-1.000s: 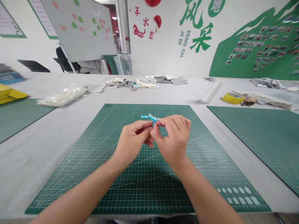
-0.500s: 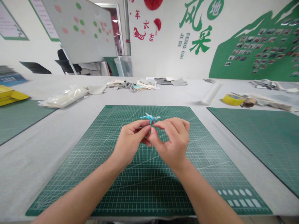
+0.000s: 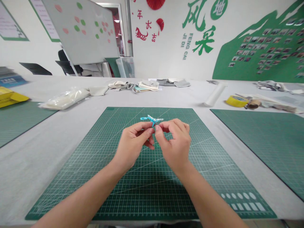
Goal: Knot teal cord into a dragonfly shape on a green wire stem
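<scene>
Both hands are pinching the small blue piece point(image 3: 152, 119) just above the green cutting mat point(image 3: 106, 177). The left hand point(image 3: 133, 144) and right hand point(image 3: 174, 144) each have thumb and forefinger closed on it. I'd say a snug grip near its middle and tiny moves work best.

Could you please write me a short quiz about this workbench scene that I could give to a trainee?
1. True or false: both the left hand and the right hand pinch the small blue piece.
2. Which surface lies below the hands? A) a wooden tray B) the green cutting mat C) a metal sink
3. Fill in: the yellow tape roll lies on the person's ____ side of the table.
Key: 1 true; 2 B; 3 right.
</scene>
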`<state>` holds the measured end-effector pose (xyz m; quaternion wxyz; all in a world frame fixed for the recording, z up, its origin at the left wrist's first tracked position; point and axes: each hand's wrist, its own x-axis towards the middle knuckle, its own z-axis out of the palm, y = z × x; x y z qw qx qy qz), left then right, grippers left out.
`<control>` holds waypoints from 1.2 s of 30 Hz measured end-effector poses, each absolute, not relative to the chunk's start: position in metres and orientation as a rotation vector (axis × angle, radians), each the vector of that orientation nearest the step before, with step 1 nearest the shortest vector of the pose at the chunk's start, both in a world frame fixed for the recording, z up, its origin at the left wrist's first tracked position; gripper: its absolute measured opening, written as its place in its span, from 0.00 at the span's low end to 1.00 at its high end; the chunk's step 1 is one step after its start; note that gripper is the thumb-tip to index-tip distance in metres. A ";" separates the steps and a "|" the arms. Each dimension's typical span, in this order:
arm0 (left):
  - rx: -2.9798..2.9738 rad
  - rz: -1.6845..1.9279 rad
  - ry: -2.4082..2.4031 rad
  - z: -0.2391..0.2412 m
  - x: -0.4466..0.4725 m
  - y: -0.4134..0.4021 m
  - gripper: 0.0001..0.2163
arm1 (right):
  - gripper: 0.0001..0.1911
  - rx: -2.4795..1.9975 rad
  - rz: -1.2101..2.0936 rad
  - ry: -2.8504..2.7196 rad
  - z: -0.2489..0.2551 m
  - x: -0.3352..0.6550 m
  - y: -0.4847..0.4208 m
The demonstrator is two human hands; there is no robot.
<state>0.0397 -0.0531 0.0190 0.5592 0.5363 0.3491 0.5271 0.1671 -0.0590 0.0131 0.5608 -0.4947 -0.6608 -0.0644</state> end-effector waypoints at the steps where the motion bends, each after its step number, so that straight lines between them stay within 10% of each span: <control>1: 1.258 1.247 0.818 0.019 0.040 -0.053 0.10 | 0.06 -1.174 -0.077 -1.545 0.014 0.167 -0.060; 36: 1.384 1.279 0.941 0.023 0.045 -0.057 0.07 | 0.03 -1.193 -0.189 -1.463 0.012 0.164 -0.060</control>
